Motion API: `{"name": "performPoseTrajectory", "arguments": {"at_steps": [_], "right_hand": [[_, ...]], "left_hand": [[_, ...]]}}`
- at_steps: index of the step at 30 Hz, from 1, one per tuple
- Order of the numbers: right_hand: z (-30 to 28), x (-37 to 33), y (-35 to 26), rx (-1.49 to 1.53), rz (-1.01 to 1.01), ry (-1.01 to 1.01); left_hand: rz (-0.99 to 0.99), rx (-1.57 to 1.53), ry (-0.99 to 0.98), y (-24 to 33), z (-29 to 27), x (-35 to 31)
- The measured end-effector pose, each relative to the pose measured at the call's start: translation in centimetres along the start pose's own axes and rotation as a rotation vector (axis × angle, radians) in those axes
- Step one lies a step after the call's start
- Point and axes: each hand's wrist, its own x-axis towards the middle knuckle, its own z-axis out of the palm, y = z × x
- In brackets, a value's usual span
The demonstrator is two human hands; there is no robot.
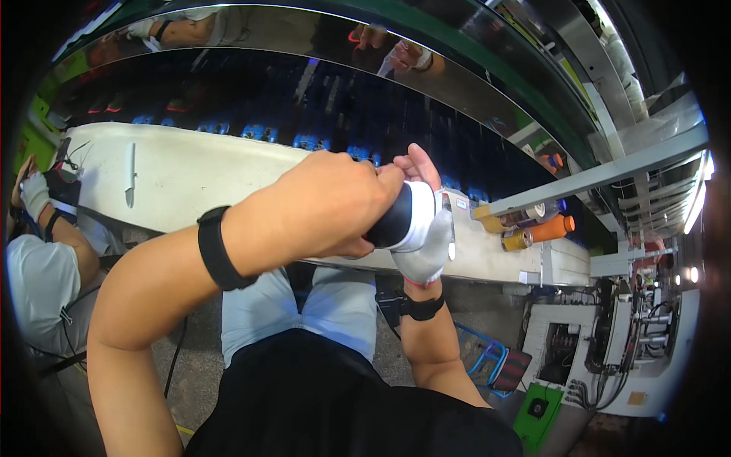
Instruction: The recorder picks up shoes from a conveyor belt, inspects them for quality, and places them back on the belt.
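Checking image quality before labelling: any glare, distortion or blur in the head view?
Head view: strong fisheye bend, the white bench edge curves and corners go black; the shiny curved panel above mirrors hands; bright lamp glare at the right rim; left hand and gloved right hand, both on the black-and-white cylinder, look fairly sharp.
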Motion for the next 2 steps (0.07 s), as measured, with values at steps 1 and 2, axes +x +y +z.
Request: {"name": "performPoseTrajectory", "arguments": {"at_steps": [1, 2], "right_hand": [[-0.28, -0.47, -0.51, -0.035, 0.009, 0.003], [-0.53, -1.11, -1.14, -0.03, 0.065, -0.017]], "left_hand": [[0.044, 0.023, 0.033, 0.46, 0.41, -0.11], [0.049, 0.012, 0.031, 0.5, 0.68, 0.09]]}}
